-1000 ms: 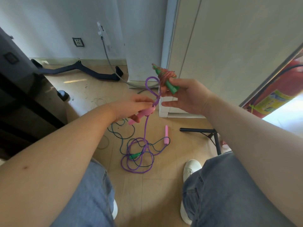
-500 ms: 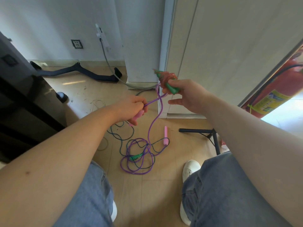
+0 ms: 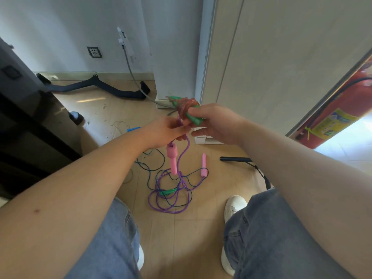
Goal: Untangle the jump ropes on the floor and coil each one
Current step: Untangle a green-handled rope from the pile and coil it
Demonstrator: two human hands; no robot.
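- Two sets of fingers meet at one spot. Those of the left hand (image 3: 165, 132) are curled and pinch the purple rope (image 3: 182, 156) just below the coiled rope (image 3: 186, 106), an orange bundle wound round green handles (image 3: 194, 118).
- Right hand (image 3: 215, 123) fingers (image 3: 196, 111) are clamped round that coiled rope, thumb on top, holding it in the air. By its look, this rope is already finished.
- Directly beneath the coiled rope a pink handle (image 3: 172, 158) hangs free from the left pinch. The purple strand drops beside it towards the floor (image 3: 112, 109).
- Well below the coiled rope, the rest of the purple cord lies on the floor in a tangle (image 3: 169, 198), its loops crossed with a dark blue rope (image 3: 149, 168). A green floor handle (image 3: 168, 191) sits in the middle, and a second pink handle (image 3: 203, 166) lies at the edge.
- The step in hand, as I judge it, is starting the purple coil from its handle end.
- To do it well, put the coiled rope aside first so both hands are free.
- Draw the purple cord up in short lengths and watch each place where the blue rope crosses it.
- If the blue rope lifts too, stop and slip the loop off, because a hard tug would likely cinch a knot.
- Lay even loops and let the hanging handle spin out any twist.
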